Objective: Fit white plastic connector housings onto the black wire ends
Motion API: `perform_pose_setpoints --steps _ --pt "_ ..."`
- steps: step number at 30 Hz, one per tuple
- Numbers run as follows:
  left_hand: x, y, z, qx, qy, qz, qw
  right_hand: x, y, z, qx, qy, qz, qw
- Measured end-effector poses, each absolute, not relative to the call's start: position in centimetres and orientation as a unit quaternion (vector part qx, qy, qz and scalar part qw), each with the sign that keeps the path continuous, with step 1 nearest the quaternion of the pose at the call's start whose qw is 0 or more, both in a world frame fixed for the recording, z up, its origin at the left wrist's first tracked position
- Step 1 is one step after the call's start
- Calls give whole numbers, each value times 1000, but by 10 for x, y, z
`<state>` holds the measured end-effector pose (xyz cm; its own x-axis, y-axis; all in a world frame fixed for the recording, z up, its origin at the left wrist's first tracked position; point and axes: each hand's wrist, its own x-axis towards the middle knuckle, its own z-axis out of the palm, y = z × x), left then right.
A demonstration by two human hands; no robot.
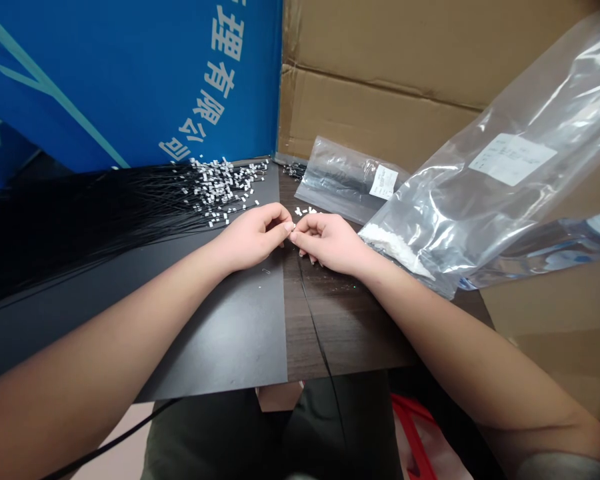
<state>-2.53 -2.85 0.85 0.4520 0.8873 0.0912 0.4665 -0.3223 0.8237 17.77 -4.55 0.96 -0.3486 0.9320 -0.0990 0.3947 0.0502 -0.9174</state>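
My left hand and my right hand meet fingertip to fingertip above the dark table, both closed in a pinch. A tiny white connector shows between the fingertips, partly hidden by them. From below my right fingers a thin black wire runs down over the table's front edge. Just beyond my hands lie several loose white connectors. To the left is a large bundle of black wires, many with white connectors at their ends.
A clear bag of white pieces leans at the right, beside a plastic bottle. Behind my hands lies a flat labelled clear bag. A blue panel and a cardboard wall close off the back. A grey mat covers the table's left part.
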Motion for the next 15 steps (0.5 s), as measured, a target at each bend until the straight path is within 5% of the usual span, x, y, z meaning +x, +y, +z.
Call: perform_pose_setpoints --steps 15 --pt "-27 -27 8 750 454 277 394 179 -44 6 -491 -685 452 293"
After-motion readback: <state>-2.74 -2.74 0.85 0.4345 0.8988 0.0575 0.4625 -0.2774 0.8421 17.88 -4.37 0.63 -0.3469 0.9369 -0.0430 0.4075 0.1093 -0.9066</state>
